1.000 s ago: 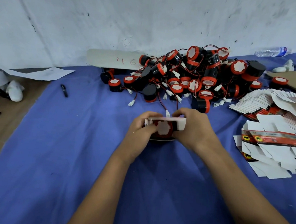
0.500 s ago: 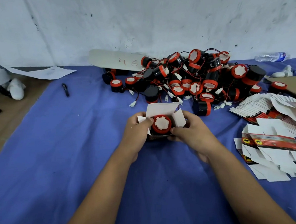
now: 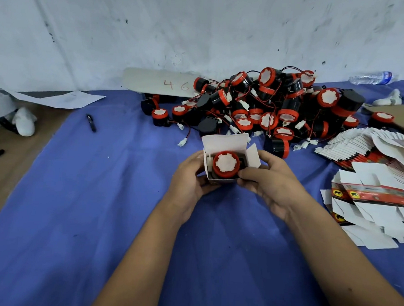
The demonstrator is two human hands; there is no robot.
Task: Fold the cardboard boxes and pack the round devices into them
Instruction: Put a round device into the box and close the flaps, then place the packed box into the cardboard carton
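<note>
Between both sets of fingers, curled closed: open-flapped box (image 3: pixel 229 154), gripped by left hand (image 3: pixel 190 178) and right hand (image 3: pixel 272 185); round device (image 3: pixel 226 164) seated inside.

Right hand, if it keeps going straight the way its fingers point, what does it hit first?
The right hand points left, already gripping the open box; straight on it likely meets the left hand.

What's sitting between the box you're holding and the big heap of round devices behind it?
In the head view, only loose white connectors on red wires and bare blue cloth lie between the box and the heap.
</note>
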